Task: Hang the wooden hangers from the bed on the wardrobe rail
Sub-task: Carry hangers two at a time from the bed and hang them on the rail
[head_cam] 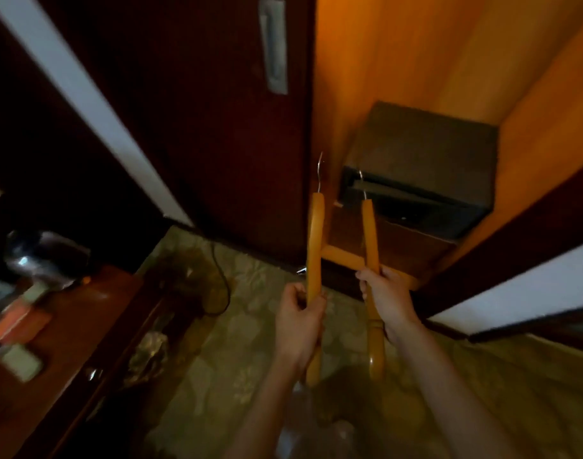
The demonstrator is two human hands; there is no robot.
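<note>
Standing at the open wardrobe (399, 67), the person holds the wooden hangers out in front at its mouth, so the carrying part of the job looks done and the hanging itself not yet begun. The left hand (300, 323) has its fingers curled round the lower arm of one hanger (315, 246), thumb pressed on the near side. The right hand (387, 299) grips a second hanger (369, 226) the same way, together with a third wooden piece (344, 256) that crosses between the two, probably another hanger. Both metal hooks (320, 173) point up and away, free of any support. No rail shows here; it must lie above this view, over the dark safe (422, 167) on the wardrobe floor. Whether more hangers wait on the bed cannot be told.
</note>
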